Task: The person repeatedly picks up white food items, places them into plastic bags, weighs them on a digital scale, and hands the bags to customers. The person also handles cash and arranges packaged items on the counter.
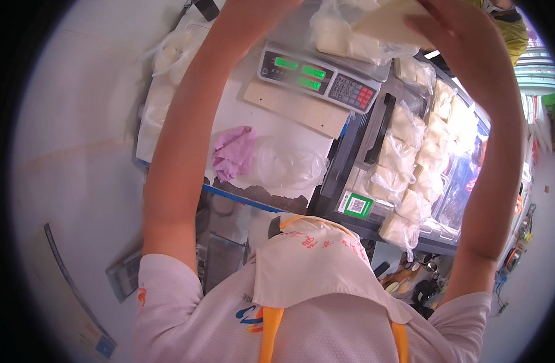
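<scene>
My left hand is beyond the top edge; only its forearm and wrist show. At the top right my right hand [459, 29] has its fingers and thumb closed on a pale, flat stack of dough sheets [391, 20], slightly blurred and cut off by the frame edge. Directly under that stack, clear plastic bags of pale dough sheets [334, 38] rest on the metal pan of a digital price scale [320, 77]. Its green displays are lit, and a keypad with red keys sits at its right end. A wooden board [298, 109] lies along the scale's near side.
A pink cloth [234, 152] and clear plastic bags [289, 163] lie on the white table. Rows of bagged dough sheets [398, 154] stand on the dark-edged counter at right, near a green card with a printed code [357, 205]. More plastic bags [171, 56] are at left.
</scene>
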`<action>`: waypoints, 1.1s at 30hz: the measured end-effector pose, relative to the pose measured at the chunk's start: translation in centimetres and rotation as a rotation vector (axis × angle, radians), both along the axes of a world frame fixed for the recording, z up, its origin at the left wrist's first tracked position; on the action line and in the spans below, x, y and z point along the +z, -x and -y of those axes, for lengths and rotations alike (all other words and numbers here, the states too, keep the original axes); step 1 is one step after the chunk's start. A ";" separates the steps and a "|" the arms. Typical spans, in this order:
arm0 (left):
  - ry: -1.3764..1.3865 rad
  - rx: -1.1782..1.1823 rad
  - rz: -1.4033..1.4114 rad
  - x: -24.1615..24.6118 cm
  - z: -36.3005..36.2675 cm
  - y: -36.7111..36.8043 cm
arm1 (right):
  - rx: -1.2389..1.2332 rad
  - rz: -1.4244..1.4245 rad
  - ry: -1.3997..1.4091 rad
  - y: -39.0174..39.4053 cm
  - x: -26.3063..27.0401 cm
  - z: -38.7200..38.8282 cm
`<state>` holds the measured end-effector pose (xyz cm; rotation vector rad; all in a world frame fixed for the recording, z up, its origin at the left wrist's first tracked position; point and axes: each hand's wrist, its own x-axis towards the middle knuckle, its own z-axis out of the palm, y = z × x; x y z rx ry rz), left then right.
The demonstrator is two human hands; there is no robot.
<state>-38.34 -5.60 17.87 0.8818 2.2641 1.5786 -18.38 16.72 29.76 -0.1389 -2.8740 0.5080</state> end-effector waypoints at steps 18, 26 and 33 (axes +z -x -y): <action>-0.580 0.000 1.820 -14.7 16.4 -28.9 | -0.459 0.518 1.150 -17.8 -19.5 19.1; 0.225 0.092 0.620 -22.4 15.5 -24.9 | -0.565 0.295 1.073 -14.0 -30.4 21.1; 0.299 0.142 0.341 -26.1 13.4 -23.1 | -0.620 0.264 0.872 -12.5 -35.3 21.5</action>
